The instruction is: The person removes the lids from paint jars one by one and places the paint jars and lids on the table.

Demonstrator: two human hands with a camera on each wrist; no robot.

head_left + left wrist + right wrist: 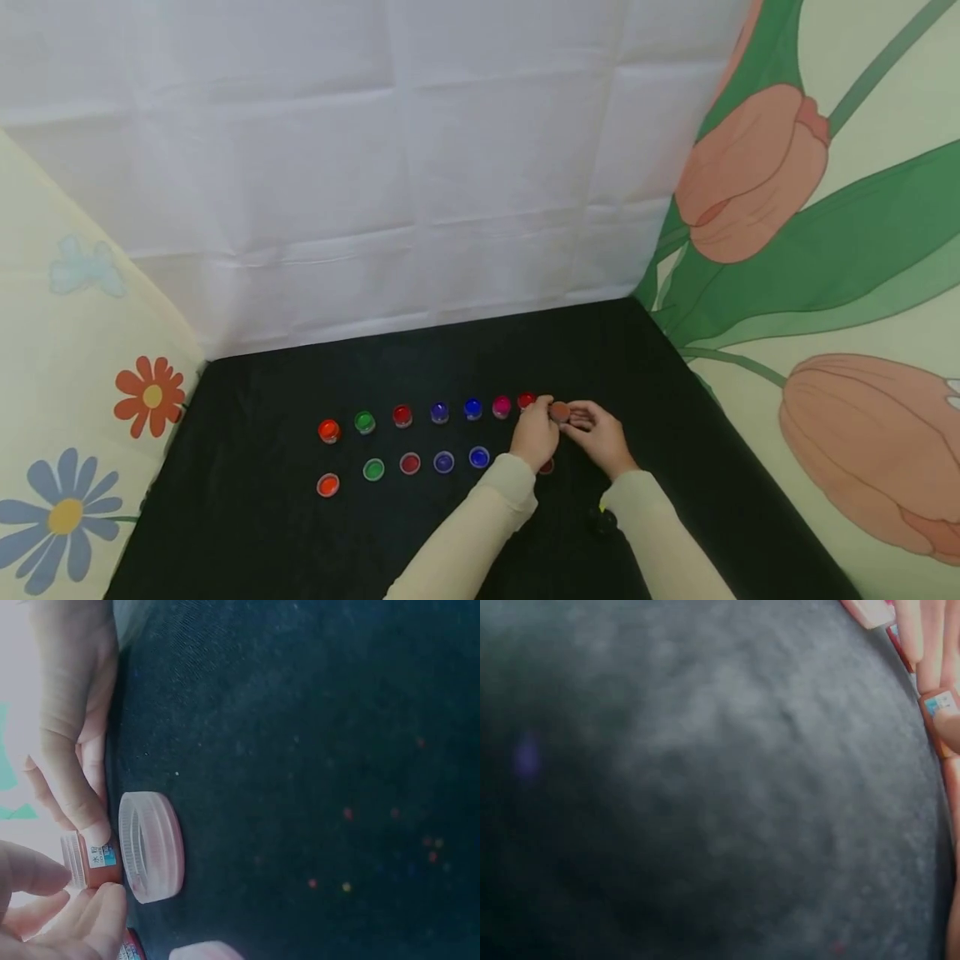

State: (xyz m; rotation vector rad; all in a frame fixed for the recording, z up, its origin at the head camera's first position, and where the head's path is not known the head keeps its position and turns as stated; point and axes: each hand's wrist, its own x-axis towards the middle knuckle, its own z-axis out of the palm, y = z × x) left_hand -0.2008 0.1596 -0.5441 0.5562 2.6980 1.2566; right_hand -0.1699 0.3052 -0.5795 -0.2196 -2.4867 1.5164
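Note:
Between both hands is a small paint jar (pixel 560 412) of brown paint, with a clear ribbed top and a blue-and-white label. The fingertips of my left hand (pixel 536 435) hold its left side. From the right, my right hand (pixel 602 437) pinches it with thumb and fingers. In the left wrist view the paint jar (pixel 100 871) stands upright at the black cloth, one right-hand fingertip on its label. A translucent ribbed cap (pixel 161 847) lies close in front of it. Just left of the hands stands a red paint jar (pixel 527 401), partly covered by the left hand.
On the black tablecloth (pixel 247 533) a back row of paint jars runs left, including a magenta jar (pixel 501 407) and an orange jar (pixel 328 431). Nearer me lies a row of shallow coloured rounds, such as a green one (pixel 373 470). My left sleeve (pixel 480 508) hides part of it.

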